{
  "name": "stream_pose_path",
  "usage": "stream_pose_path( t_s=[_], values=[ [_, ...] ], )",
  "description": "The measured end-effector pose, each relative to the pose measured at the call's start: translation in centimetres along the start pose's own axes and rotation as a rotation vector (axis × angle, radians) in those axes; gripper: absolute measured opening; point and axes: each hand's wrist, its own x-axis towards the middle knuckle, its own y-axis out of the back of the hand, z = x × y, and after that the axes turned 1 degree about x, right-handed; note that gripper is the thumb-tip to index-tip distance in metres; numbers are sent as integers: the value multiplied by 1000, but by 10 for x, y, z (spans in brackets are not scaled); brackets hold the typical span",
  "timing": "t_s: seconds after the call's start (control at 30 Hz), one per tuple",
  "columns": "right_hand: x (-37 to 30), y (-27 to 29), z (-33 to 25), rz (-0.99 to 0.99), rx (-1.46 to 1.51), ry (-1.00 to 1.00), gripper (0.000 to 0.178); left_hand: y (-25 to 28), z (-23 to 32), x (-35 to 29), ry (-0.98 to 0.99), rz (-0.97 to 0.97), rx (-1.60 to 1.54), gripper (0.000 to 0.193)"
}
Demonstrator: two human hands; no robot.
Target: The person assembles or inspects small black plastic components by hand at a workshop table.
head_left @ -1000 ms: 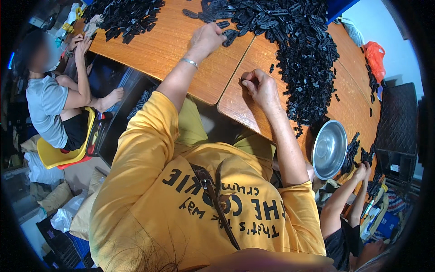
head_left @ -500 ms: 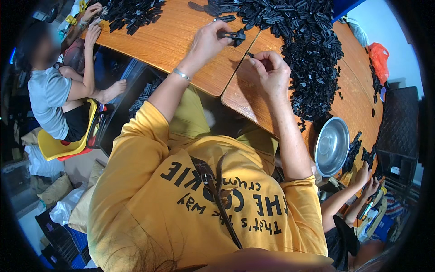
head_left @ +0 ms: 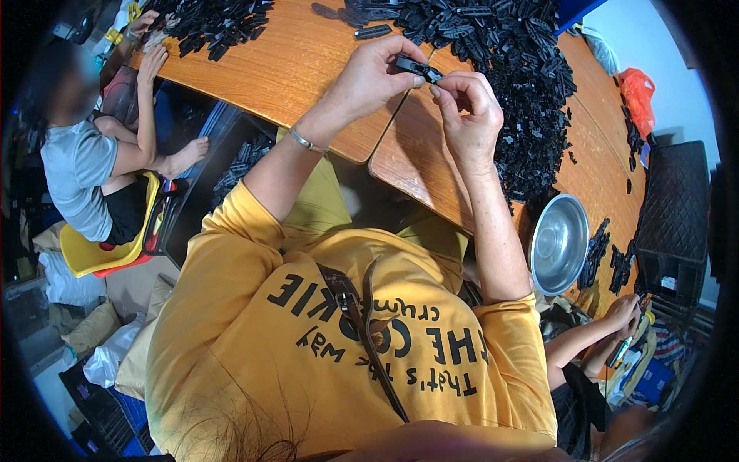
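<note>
My left hand [head_left: 369,81] pinches a long black plastic part [head_left: 412,68] between thumb and fingers above the wooden table. Close beside it, my right hand [head_left: 473,115] is closed, its thumb and index fingertip meeting at the right end of that part. Whatever small piece the right fingertips grip there is mostly covered by them. Just beyond my left hand lies a single black plastic part [head_left: 372,31] on the table. To the right of my right hand spreads a heap of small black pieces [head_left: 531,138], and farther back a pile of longer black parts [head_left: 477,27].
A round metal bowl [head_left: 560,245] sits at the table's right edge. Beyond it are a red plastic bag [head_left: 637,100] and a black crate [head_left: 671,208]. A seated person [head_left: 85,162] works at the left by another black pile [head_left: 219,27]; another person's hands [head_left: 620,314] show at lower right.
My hands have come together: the right fingertips, which held a small dark piece apart, now meet the end of the black part. The left hand has turned that part.
</note>
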Motion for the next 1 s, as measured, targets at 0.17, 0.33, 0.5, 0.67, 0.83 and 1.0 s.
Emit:
stream_pose_path(
  t_s=[0.17, 0.33, 0.5, 0.67, 0.83, 1.0],
  values=[
    [-1, 3, 5, -32, -13, 10, 16, -1, -2, 0, 7, -13, -13, 25],
    [4, 5, -12, -96, 5, 1, 16, -1, 3, -4, 30, -48, -32, 27],
    [11, 9, -15, -186, -139, 163, 18, 3, 3, -11, 14, -93, 9, 29],
    [4, 14, -11, -275, -165, 106, 16, 4, 4, -23, 79, -149, -86, 26],
    [-13, -1, 9, -397, -11, -497, 37, 1, 0, -40, 100, -145, 23, 24],
    [-35, -22, 12, -454, -59, -519, 33, 0, -2, -60, 123, -111, 88, 29]
  ],
)
